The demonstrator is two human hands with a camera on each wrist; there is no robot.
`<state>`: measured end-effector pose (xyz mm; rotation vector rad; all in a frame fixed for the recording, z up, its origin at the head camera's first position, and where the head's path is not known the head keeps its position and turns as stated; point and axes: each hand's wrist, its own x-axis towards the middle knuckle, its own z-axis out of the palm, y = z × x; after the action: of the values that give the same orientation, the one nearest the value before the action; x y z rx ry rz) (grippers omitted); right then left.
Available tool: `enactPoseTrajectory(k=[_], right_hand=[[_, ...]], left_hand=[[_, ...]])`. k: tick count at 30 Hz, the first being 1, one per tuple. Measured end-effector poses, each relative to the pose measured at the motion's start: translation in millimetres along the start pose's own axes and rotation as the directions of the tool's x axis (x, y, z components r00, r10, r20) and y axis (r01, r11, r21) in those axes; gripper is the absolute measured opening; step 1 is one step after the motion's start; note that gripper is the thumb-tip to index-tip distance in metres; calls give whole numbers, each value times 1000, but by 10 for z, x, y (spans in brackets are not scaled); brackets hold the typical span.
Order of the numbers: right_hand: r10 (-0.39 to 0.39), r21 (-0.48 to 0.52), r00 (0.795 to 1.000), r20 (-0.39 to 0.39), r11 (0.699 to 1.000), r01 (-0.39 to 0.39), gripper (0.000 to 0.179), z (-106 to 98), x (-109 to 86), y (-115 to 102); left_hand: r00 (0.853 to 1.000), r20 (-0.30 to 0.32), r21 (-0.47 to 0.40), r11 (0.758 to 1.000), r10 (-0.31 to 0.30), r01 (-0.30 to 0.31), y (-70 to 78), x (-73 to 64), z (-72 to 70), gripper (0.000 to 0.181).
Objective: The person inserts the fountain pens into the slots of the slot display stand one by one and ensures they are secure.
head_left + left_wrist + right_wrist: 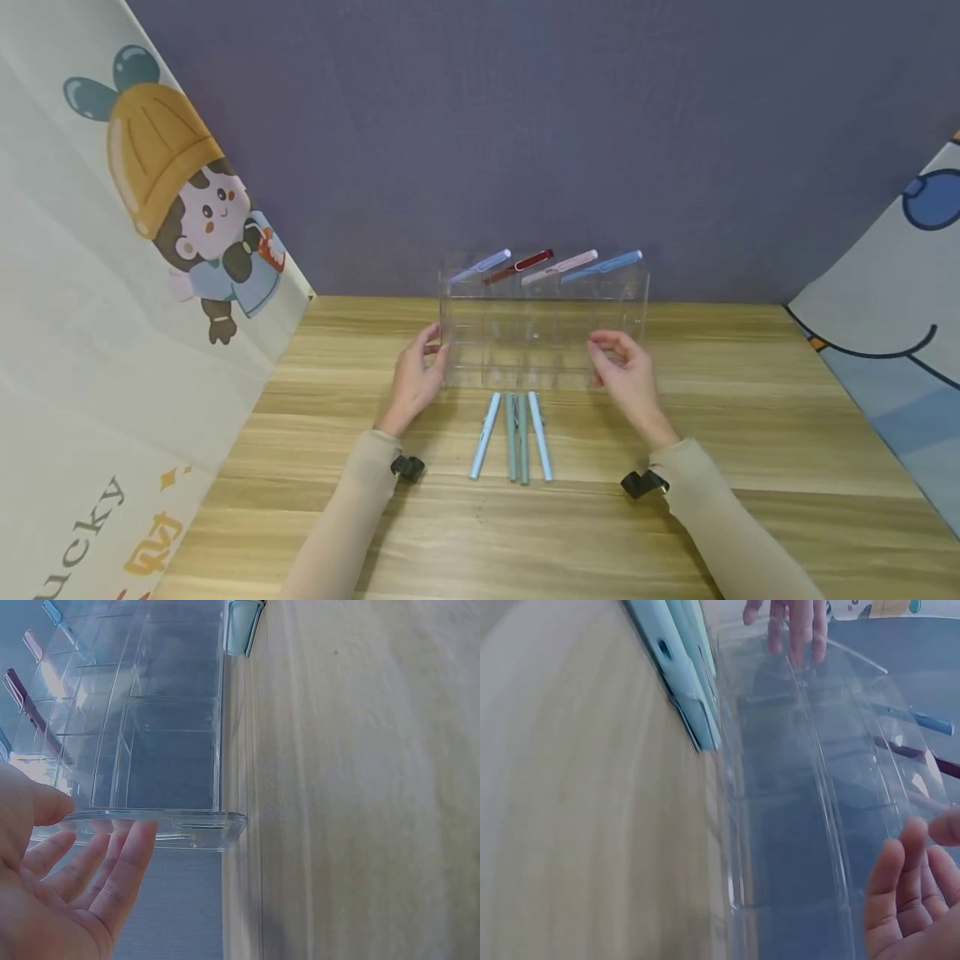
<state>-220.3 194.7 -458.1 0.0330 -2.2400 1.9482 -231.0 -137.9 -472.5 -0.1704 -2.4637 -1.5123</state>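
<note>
A clear plastic divided rack (540,333) stands upright at the back of the table. Slanting pens rest along its top row: lavender (482,265), dark red (519,267), pink (560,267) and blue (602,267). My left hand (418,375) is at the rack's left side, its fingertips against the side wall (195,825). In front of the right part is my right hand (626,375), fingers loosely bent and nothing between them. Before the rack lie two light blue pens (485,436) and two grey-green pens (523,437), side by side.
Wooden table (465,542) extends towards me and to both sides. A dark blue-grey wall panel (540,125) rises right behind the rack. Printed cartoon sheets stand on the left (187,208) and right (892,350). Black straps (408,468) sit on both wrists.
</note>
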Motion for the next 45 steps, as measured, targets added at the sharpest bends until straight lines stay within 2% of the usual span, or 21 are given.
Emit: enactPoseTrajectory(k=[7, 14, 18, 25, 32, 45], right_hand=[[46, -41, 992, 118, 998, -42, 32, 135, -86, 61], [123, -118, 964, 235, 988, -98, 33, 276, -190, 137], [152, -153, 948, 278, 982, -113, 31, 357, -236, 188], [191, -196, 931, 310, 971, -134, 25, 463, -282, 295], [216, -232, 917, 334, 962, -142, 28, 493, -316, 354], [210, -250, 911, 354, 960, -125, 35, 492, -327, 354]], left_hand=[[1000, 4, -12, 1000, 6, -6, -7, 4, 0, 47], [1000, 8, -10, 1000, 11, -11, -5, 7, 14, 46], [1000, 6, -3, 1000, 6, -6, 9, 9, 7, 46], [1000, 8, 6, 1000, 14, -14, 3, 6, -7, 45], [1000, 13, 10, 1000, 10, -10, 12, -12, -17, 46], [1000, 14, 16, 1000, -2, 2, 22, -19, -20, 47]])
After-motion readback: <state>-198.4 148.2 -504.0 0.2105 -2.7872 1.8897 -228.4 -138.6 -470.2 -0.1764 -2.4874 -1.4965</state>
